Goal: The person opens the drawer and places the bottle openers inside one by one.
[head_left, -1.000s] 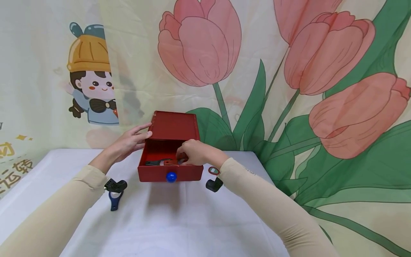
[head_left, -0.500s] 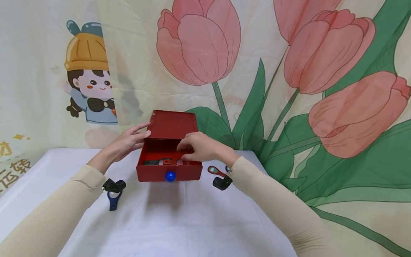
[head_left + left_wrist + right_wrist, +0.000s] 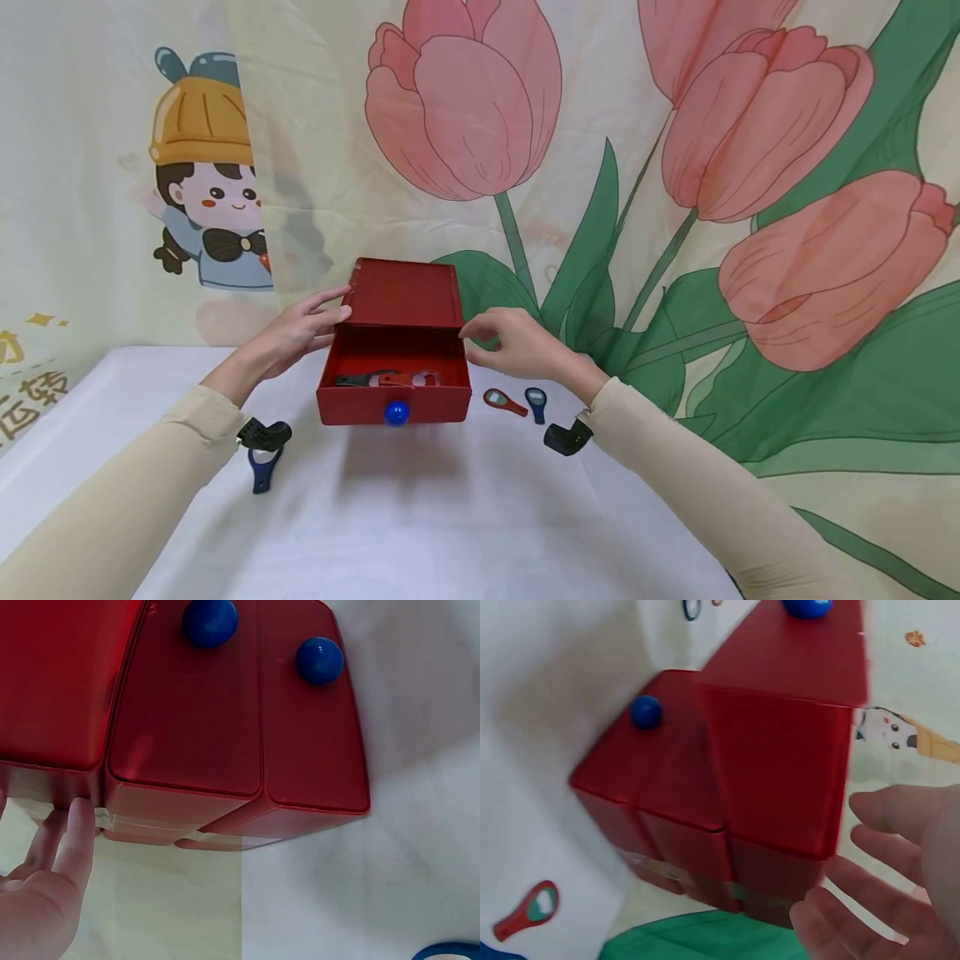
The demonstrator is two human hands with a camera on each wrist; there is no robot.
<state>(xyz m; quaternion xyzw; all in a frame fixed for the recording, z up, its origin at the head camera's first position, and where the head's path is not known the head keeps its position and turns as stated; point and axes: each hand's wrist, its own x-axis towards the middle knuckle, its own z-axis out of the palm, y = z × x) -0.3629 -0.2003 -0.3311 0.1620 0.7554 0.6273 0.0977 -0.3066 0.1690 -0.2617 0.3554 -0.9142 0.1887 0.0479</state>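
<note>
A red cabinet [image 3: 405,292] of stacked drawers stands on the table, its top drawer [image 3: 435,406] pulled out by its blue knob side. Inside that drawer lie a dark tool [image 3: 356,379] and a red one [image 3: 408,379], both with a handle and a ring-like head. My left hand [image 3: 300,329] rests its straight fingers against the cabinet's left side. Just off the right side of the drawer is my right hand [image 3: 513,342], fingers loosely bent and nothing between them; the right wrist view shows its fingers [image 3: 877,900] spread beside the cabinet.
On the white table to the right lie a small red round-headed tool [image 3: 505,402] and a blue one [image 3: 536,405]. Another blue one [image 3: 262,471] lies at the left, below my left wrist. A printed cloth [image 3: 465,125] with tulips hangs behind.
My right hand has come up out of the drawer and moved right, past its side. The red and blue tools on the right have come into view. The left hand stays put.
</note>
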